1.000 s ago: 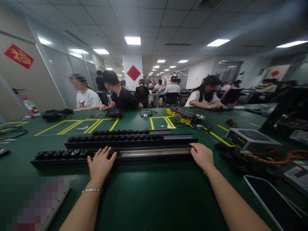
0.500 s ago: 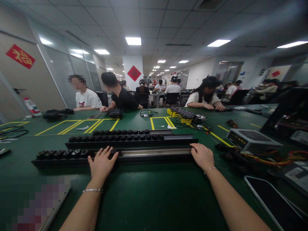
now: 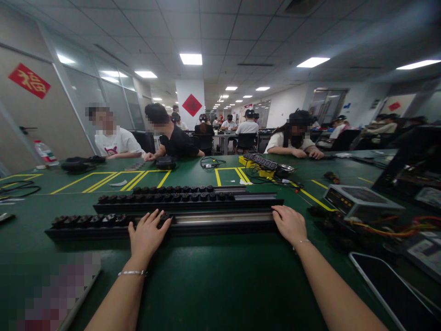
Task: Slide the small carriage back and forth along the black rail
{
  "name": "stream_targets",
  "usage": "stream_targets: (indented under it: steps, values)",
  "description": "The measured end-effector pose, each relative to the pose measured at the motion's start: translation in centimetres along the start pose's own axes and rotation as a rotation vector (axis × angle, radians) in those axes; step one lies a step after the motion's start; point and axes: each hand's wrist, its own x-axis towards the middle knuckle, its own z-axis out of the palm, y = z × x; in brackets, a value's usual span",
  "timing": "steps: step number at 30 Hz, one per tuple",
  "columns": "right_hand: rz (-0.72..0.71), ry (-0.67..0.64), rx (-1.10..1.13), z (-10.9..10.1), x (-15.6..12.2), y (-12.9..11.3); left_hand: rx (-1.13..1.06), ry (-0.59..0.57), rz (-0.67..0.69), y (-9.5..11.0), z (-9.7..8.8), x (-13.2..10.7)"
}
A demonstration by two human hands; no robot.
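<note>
A long black rail (image 3: 220, 226) with a shiny metal channel lies crosswise in front of me. Black knob-like pieces (image 3: 82, 221) line its left part. My left hand (image 3: 148, 232) is over the rail's middle, fingers spread, its thumb and forefinger around a black knob-like piece (image 3: 168, 216) on the channel; the other fingers partly hide the row. At the rail's right end, my right hand (image 3: 289, 224) has its fingers over the end, gripping it. Just behind, another black rail (image 3: 193, 204) carries a row of similar knob-like pieces, with a further rail partly hidden beyond.
On the right are a grey power supply box (image 3: 360, 202) with wires and a phone (image 3: 392, 289). A power strip (image 3: 265, 162) with cables lies farther back. Yellow tape (image 3: 96, 181) marks the green table (image 3: 220, 285). Several people sit beyond it.
My left hand has slid slightly right along the rail, and the knob-like piece at its thumb has shifted right too. My right hand stays at the rail's end.
</note>
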Motion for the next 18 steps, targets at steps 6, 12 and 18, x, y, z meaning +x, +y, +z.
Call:
stream_targets:
  steps: [6, 12, 18]
  values:
    - [-0.021, 0.007, -0.005, 0.09, 0.07, 0.19, 0.014, 0.002, 0.007, 0.16, -0.01, -0.09]
    - [-0.018, 0.034, -0.012, 0.46, 0.04, 0.30, 0.068, 0.014, 0.067, 0.47, -0.20, -0.39]
    - [-0.027, 0.048, -0.008, 0.71, 0.02, 0.43, 0.083, 0.025, 0.096, 0.50, -0.18, -0.46]
